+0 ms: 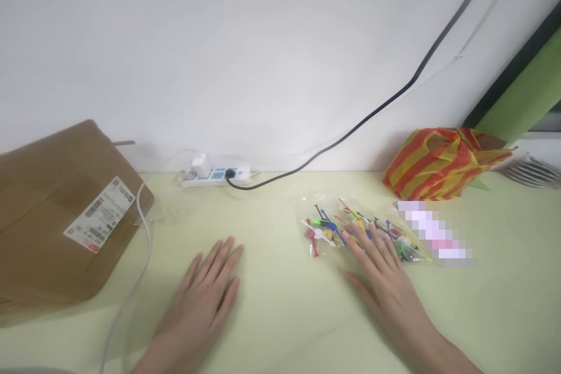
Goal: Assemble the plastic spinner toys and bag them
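Clear plastic bag of colored plastic picks lay on the pale green table, with the right hand resting open on it, fingers spread and released, and the left hand flat on the table nearby, holding nothing. Looked pretty light and slippery, with thin stiff bits inside that could snap, so I'd pinch it by the loose film at the edge.

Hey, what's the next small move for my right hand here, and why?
Probably pinch and lift the clear plastic bag of colourful plastic picks: your right hand rests its fingertips on it, while your left hand lies flat on the pale green tabletop.
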Available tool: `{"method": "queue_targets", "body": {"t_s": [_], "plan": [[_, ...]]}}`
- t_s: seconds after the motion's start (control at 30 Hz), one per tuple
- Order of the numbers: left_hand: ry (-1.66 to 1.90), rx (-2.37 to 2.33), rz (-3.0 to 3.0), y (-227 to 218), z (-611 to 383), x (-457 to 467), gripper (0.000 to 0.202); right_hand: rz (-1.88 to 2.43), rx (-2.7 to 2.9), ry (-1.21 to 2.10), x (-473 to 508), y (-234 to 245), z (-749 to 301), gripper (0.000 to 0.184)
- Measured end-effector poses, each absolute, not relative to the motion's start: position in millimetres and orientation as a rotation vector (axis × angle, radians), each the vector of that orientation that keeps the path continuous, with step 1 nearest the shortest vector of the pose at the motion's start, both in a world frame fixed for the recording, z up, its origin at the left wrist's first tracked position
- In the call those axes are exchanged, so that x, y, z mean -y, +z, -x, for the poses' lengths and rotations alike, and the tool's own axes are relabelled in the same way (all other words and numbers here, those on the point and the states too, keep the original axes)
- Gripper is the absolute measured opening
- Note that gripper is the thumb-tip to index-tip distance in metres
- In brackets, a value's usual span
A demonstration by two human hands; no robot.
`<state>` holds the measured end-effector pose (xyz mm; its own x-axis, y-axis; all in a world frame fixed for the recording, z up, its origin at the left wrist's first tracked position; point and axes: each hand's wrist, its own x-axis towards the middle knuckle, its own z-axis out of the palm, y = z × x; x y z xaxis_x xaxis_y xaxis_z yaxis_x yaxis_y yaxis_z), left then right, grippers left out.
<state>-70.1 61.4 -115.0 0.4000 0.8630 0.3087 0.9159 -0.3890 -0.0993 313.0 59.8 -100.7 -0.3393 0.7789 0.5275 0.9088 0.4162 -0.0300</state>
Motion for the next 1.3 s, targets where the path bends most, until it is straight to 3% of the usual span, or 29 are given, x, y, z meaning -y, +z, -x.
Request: {"method": "queue_targets", "body": {"t_s": [0.23, 0.33, 0.47, 0.63, 0.83, 1.07, 1.17, 1.3], "plan": [[-0.313, 1.609, 2.437, -112.6, 64.8, -58.0, 0.060, 1.361, 2.262, -0.310, -54.0, -92.3, -308.0, 0.030], [-0.351, 1.618, 2.448, -113.0, 66.2, -58.6, 0.059, 1.357, 2.295, -0.338, -52.2, -95.1, -306.3, 0.034], [-0.346, 1.588, 2.470, -110.7, 68.9, -59.5, 0.060, 1.307, 2.394, -0.357, -52.4, -97.6, -307.4, 0.056], [-0.285, 1.590, 2.501, -104.6, 68.6, -58.2, 0.060, 1.071, 2.498, -0.221, -42.9, -84.2, -304.1, 0.063], [-0.316, 1.665, 2.502, -97.7, 58.2, -57.1, 0.061, 0.594, 2.471, -0.160, -28.1, -71.0, -295.9, 0.045], [-0.379, 1.377, 2.769, -78.8, 24.9, -40.7, 0.055, 1.133, 2.080, -0.054, -28.5, -79.7, -290.0, 0.011], [-0.322, 1.267, 2.811, -75.3, 17.4, -30.7, 0.040, 1.397, 2.079, 0.068, -31.7, -85.4, -287.2, 0.025], [-0.364, 1.272, 2.799, -74.2, 13.4, -22.4, 0.033, 1.542, 2.024, 0.256, -38.0, -85.2, -286.6, 0.029]]}}
